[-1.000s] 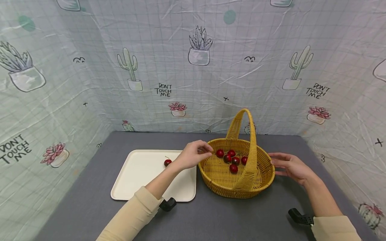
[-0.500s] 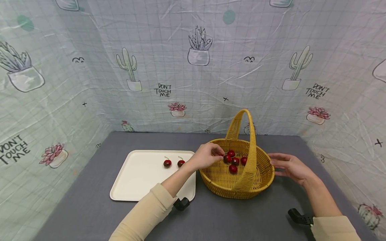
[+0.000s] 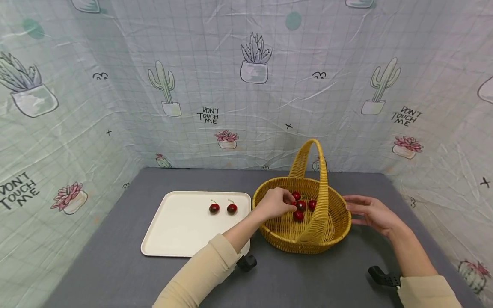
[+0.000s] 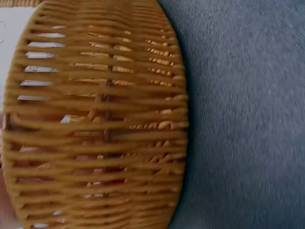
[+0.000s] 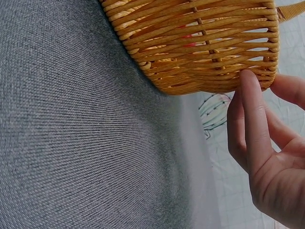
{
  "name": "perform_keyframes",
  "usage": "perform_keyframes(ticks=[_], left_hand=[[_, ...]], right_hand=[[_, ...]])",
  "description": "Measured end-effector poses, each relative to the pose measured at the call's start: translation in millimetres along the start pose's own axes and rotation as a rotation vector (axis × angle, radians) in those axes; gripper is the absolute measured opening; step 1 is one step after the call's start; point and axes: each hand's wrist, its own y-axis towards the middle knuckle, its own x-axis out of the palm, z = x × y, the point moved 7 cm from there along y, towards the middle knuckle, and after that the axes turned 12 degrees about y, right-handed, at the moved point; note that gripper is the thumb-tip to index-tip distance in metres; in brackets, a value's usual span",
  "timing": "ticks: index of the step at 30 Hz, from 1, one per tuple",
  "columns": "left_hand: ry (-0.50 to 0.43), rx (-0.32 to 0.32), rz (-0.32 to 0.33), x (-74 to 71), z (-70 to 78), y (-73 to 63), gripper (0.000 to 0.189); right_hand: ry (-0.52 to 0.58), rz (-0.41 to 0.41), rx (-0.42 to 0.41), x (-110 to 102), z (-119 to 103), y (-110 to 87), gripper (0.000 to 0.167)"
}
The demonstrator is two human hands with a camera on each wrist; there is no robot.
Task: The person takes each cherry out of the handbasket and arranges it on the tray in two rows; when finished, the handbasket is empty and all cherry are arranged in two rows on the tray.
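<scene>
A yellow wicker basket [image 3: 276, 231] with a tall handle stands right of the middle, holding several dark red cherries [image 3: 298, 215]. My left hand [image 3: 275, 203] reaches in over its left rim. The curled fingers and thumb close on a cherry [image 3: 294, 204], mostly covered by the hand. In the left wrist view the basket's woven wall [image 4: 105, 138] hides most of that hand. Out at the right side, my right hand [image 3: 373, 214] has its fingers spread loosely. In the right wrist view a fingertip [image 5: 249, 77] touches the outer wall just below the rim.
A cream tray [image 3: 181, 235] lies just left of the basket, with a stemmed cherry [image 3: 214, 208] and another stemmed cherry [image 3: 232, 209] side by side toward its back right. Grey cloth [image 3: 292, 282] covers the table. A patterned curtain [image 3: 192, 158] hangs behind and along both sides.
My left hand has moved right from the basket's left rim to the cherries inside. Both cherries on the tray are now uncovered. The right hand has stayed at the basket's side.
</scene>
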Motion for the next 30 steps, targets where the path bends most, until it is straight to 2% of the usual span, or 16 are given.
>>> perform_keyframes(ticks=[5, 9, 17, 22, 30], left_hand=[[0.026, -0.018, 0.007, 6.5, 5.1, 5.2, 0.024], [0.057, -0.030, 0.003, 13.2, 6.7, 8.4, 0.023], [0.071, -0.098, -0.042, 26.9, 5.2, 11.3, 0.024], [0.092, -0.099, -0.073, 32.4, 5.1, 12.9, 0.029], [0.210, -0.093, -0.093, 36.0, 5.0, 14.4, 0.028]], right_hand=[[-0.002, -0.002, -0.004, -1, -1, 0.7, 0.064], [0.000, -0.005, -0.006, -1, -1, 0.7, 0.064], [-0.001, -0.009, -0.009, 1, 0, -1.5, 0.063], [0.002, -0.007, -0.014, 0, 0, -1.9, 0.062], [-0.002, -0.004, -0.007, 0, -1, -0.9, 0.063]])
